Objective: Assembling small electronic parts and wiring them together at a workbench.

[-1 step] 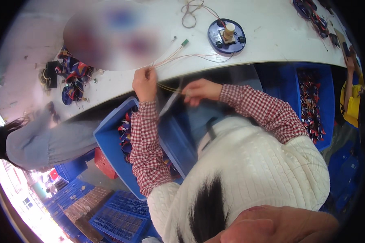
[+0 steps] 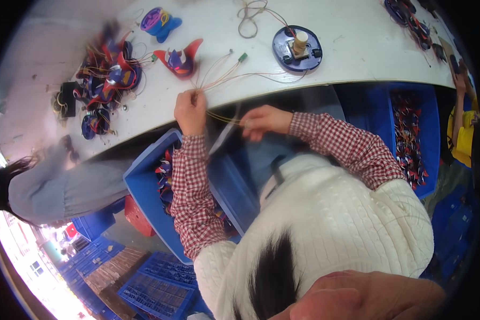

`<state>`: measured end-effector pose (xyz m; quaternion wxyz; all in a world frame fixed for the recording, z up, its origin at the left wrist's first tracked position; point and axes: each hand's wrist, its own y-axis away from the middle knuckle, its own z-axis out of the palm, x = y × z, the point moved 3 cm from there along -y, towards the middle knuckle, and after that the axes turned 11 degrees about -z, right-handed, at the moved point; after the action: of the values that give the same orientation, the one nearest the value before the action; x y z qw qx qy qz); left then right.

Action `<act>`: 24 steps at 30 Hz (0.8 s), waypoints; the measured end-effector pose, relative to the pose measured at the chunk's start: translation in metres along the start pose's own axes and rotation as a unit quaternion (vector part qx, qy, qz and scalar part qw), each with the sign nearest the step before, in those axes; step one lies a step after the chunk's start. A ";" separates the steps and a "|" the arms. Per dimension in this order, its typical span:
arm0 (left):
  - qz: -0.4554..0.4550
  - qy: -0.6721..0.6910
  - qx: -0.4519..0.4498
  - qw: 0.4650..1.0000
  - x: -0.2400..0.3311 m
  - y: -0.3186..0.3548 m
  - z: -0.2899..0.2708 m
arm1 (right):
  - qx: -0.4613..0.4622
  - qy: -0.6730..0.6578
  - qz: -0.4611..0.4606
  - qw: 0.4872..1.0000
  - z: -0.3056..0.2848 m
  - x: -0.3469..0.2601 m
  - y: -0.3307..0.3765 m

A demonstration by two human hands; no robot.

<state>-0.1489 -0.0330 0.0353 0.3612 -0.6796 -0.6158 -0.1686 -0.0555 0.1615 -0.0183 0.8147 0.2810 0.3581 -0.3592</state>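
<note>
At the table's front edge my left hand [image 2: 190, 113] is closed in a pinch on a bundle of thin wires [image 2: 214, 81]. Beyond it the wires fan out over the tabletop, one of them with a small green connector [image 2: 242, 57] at its end. Yellow wires [image 2: 222, 117] stretch from my left hand to my right hand [image 2: 265, 119], whose fingers are closed on their other end just off the table's edge. The exact ends are hidden in the fingers. Just beyond the left hand lies a red and purple horned plastic part [image 2: 180, 60].
An oval dark-blue base [image 2: 297, 48] with a cream knob sits farther back on the white table [image 2: 352, 50]. Wired parts [image 2: 109, 69] are heaped at left beside a blue-purple piece [image 2: 160, 24]. Blue bins [image 2: 144, 176] of parts flank me. Other people are at both sides.
</note>
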 end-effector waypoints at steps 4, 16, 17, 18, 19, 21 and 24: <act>0.003 0.012 -0.019 1.000 0.006 0.000 -0.002 | 0.023 0.018 -0.003 1.000 0.000 -0.003 0.005; 0.028 -0.027 0.020 0.999 0.045 0.004 -0.013 | 0.055 0.053 -0.023 0.997 -0.007 -0.005 0.013; 0.076 -0.043 0.033 0.996 0.053 0.004 -0.009 | 0.057 0.053 -0.028 0.997 -0.008 -0.006 0.014; 0.078 -0.043 0.033 0.995 0.067 0.003 -0.005 | 0.057 0.054 -0.031 0.996 -0.006 -0.006 0.016; 0.129 -0.056 -0.005 0.990 0.088 0.000 0.006 | 0.055 0.057 -0.033 0.996 -0.006 -0.005 0.016; 0.202 -0.096 -0.041 0.974 0.109 -0.002 0.032 | 0.046 0.066 -0.036 0.996 -0.004 -0.006 0.015; 0.237 -0.166 -0.014 0.957 0.106 -0.010 0.065 | 0.061 0.094 -0.037 0.993 0.002 -0.004 0.014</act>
<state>-0.1531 0.0881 0.0653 0.2742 -0.8294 -0.4860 0.0282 -0.0455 0.1702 -0.0109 0.7449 0.3498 0.4206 -0.3820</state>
